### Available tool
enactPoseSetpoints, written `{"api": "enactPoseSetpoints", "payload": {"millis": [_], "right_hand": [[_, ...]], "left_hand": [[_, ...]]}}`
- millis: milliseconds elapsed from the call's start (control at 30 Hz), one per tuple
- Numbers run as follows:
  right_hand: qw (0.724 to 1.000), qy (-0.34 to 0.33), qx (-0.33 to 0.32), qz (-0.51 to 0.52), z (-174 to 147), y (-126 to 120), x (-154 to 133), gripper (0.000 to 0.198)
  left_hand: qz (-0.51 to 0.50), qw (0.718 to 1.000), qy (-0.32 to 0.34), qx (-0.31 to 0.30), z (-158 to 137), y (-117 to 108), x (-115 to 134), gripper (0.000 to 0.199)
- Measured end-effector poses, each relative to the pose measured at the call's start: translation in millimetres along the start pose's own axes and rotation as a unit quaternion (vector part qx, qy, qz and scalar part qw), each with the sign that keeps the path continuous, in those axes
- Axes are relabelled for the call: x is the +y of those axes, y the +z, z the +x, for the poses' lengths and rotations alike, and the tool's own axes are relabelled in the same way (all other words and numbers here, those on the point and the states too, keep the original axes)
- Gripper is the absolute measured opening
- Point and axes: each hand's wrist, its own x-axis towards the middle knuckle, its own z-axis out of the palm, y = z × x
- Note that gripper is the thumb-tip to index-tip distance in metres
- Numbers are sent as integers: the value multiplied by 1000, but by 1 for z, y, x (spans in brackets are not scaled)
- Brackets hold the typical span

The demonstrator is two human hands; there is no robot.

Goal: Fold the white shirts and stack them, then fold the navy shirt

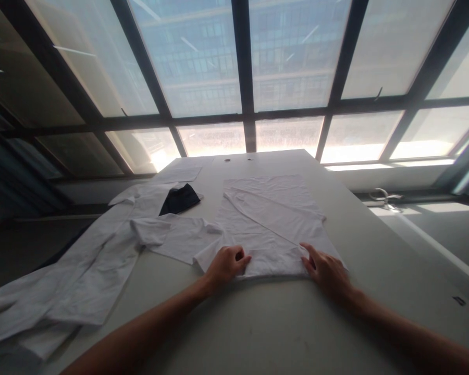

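Observation:
A white shirt lies spread in front of me, with one part folded slantwise across its body and a sleeve-like part stretching out to the left. Along its near edge runs a narrow folded band. My left hand is closed on the left end of this band, thumb and fingers curled together. At the band's right end, my right hand pinches the cloth between thumb and forefinger. The fabric under the fingertips is partly hidden.
The white table carries more white clothing, which hangs over its left side. A dark folded cloth sits beside that pile. Farther back is a flat white piece. Large windows stand behind; a metal object is at right.

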Motion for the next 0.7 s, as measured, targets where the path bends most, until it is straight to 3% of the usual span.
{"api": "enactPoseSetpoints", "payload": {"millis": [133, 300, 467, 700], "right_hand": [[995, -73, 62, 12, 0, -10, -16, 36], [988, -148, 12, 35, 1, 2, -54, 61], [987, -149, -63, -5, 1, 30, -65, 65], [984, -139, -105, -30, -4, 25, -30, 71]], "left_hand": [[34, 990, 128, 39, -8, -6, 20, 23], [109, 950, 279, -85, -10, 19, 53, 51], [161, 935, 283, -139, 0, 47, 40, 61], [179, 932, 271, -161, -3, 34, 13, 71]]}}
